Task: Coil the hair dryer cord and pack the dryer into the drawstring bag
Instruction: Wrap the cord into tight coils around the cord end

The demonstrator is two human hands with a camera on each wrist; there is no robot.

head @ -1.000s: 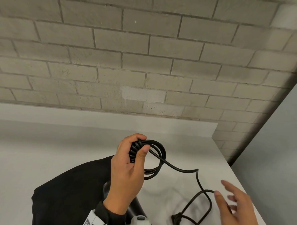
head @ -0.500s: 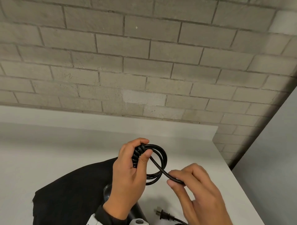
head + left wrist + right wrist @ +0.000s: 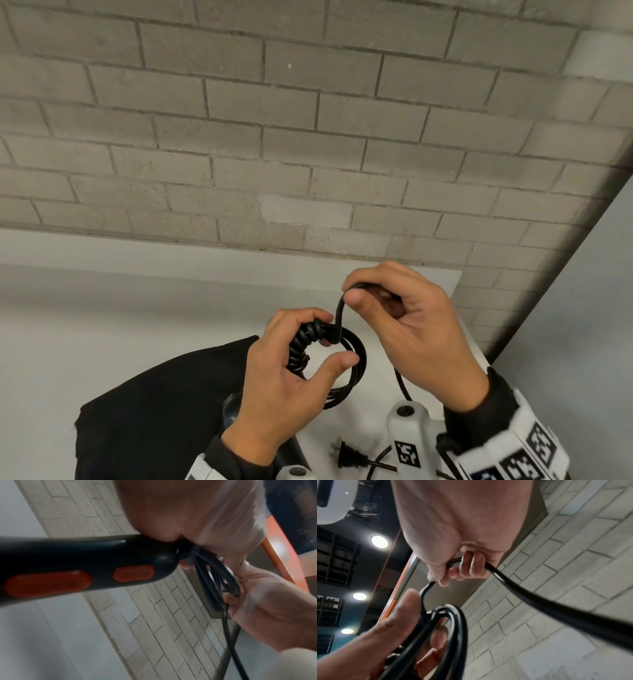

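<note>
Our left hand is wrapped around the coil of black cord, fingers curled over the bunched loops, thumb hooked through the ring. Our right hand sits just above and to the right of it, pinching the cord between thumb and forefinger; the strand drops straight down from that pinch into the coil. Both hands are up off the white table.

From the left wrist view, the hair dryer hangs right under our left palm, black handle with two orange-red buttons, cord coming out at its end.

The loose tail runs down past our right wrist, and the plug lies flat on the table near the bottom edge of view. The black drawstring bag lies on the table below and left of our left hand.

Room: open table stretches out to the left. The brick wall closes the far side, and the table's right edge runs close by our right hand.
</note>
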